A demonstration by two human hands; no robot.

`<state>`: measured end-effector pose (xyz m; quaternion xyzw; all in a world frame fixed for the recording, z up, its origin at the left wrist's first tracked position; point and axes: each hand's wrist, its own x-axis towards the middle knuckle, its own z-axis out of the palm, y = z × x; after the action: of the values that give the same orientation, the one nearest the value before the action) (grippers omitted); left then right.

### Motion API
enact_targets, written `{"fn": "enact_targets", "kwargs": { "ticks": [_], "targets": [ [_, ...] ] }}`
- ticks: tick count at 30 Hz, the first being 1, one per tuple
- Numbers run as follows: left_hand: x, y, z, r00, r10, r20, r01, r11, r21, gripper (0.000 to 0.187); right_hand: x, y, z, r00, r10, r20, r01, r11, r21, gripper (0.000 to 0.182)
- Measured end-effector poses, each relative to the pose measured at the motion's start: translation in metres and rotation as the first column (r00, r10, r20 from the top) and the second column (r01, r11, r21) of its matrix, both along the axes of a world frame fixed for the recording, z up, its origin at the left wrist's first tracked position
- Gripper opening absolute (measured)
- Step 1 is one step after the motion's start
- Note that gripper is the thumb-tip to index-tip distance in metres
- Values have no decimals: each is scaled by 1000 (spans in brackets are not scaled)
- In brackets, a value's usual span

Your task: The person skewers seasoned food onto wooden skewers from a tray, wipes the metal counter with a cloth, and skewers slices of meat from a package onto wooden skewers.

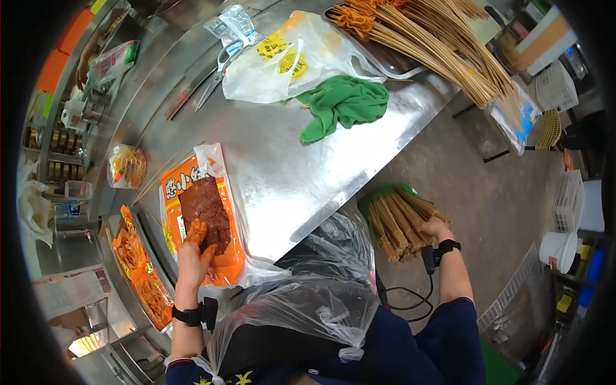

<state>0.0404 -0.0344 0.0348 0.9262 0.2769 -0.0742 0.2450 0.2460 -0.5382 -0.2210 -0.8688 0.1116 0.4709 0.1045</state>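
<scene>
My left hand, its fingers smeared orange, rests at the lower edge of an orange printed food package on the steel table. The thumb stands apart from the fingers, and I see nothing held in it. A dark red window or slab shows on the package just beyond the fingertips. Off the table's right edge, my right hand is closed at the end of tied bundles of bamboo skewers; some of its fingers are hidden. Those bundles sit in a green holder.
On the steel table lie a green cloth, a white plastic bag, scissors and a knife. Threaded skewers overhang the far right corner. A tray of orange-red food stands at the left.
</scene>
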Motion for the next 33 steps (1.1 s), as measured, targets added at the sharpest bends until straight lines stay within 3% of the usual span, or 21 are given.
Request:
{"fn": "enact_targets", "kwargs": {
  "ticks": [2,4,5,6,7,9,10,12,13,15,16,18,19,20,22,24,26,27,30,33],
  "targets": [
    [-13,17,-22,1000,-15,11,15,1000,22,49,4,-4,10,992,72,108,-73,997,6,40],
    [-16,25,-26,999,-42,21,41,998,51,50,3,2,46,999,10,42,-11,1000,3,38],
    [-15,22,-25,995,-97,39,92,989,118,49,-5,-3,56,963,-266,-48,270,949,165,32],
    [-11,17,-21,987,-154,54,142,973,184,48,-13,-8,63,846,-502,-177,532,795,290,27],
    [-6,10,-14,985,-161,56,148,972,185,48,-21,-12,67,843,-508,-176,537,791,292,27],
    [6,-7,10,997,49,-63,-51,998,-39,49,-38,-19,70,729,-647,-225,670,607,427,16],
    [-1,2,-1,997,46,-66,-48,998,-38,49,-41,-23,64,726,-649,-227,674,604,426,16],
    [-16,22,-27,997,-68,21,66,995,70,49,-47,-30,39,905,-419,70,363,847,388,23],
    [-19,25,-29,997,-74,23,72,995,71,49,-46,-27,27,902,-425,71,367,845,389,23],
    [-16,20,-25,977,-207,51,187,948,258,49,-37,-17,8,956,-43,289,-21,977,212,33],
    [-15,21,-26,978,-203,55,182,949,257,49,-38,-10,1,955,-38,293,-25,977,210,33],
    [-18,23,-27,978,-193,78,171,958,232,49,-38,24,-1,848,308,432,-267,951,-153,44],
    [-17,20,-24,990,-134,34,125,974,190,49,-36,36,7,868,379,322,-302,916,-265,42],
    [-20,21,-26,992,-118,33,109,974,197,49,-38,42,16,861,391,324,-317,912,-259,42],
    [-21,25,-33,977,-182,114,145,951,275,48,-39,50,31,616,584,529,-430,812,-395,39],
    [-19,21,-28,993,-104,63,89,974,208,48,-33,54,30,562,629,537,-529,773,-351,34],
    [-19,23,-28,995,-85,57,73,980,183,47,-39,58,2,743,587,321,-577,805,-138,35],
    [-21,25,-32,986,-134,95,109,966,234,47,-46,64,-2,731,569,377,-540,820,-189,39],
    [-22,24,-30,977,-159,144,119,960,255,48,-34,91,3,873,461,157,-443,886,-136,47],
    [-20,19,-23,996,-69,59,55,975,213,48,-34,108,2,850,527,19,-523,847,-98,43]
  ]
}}
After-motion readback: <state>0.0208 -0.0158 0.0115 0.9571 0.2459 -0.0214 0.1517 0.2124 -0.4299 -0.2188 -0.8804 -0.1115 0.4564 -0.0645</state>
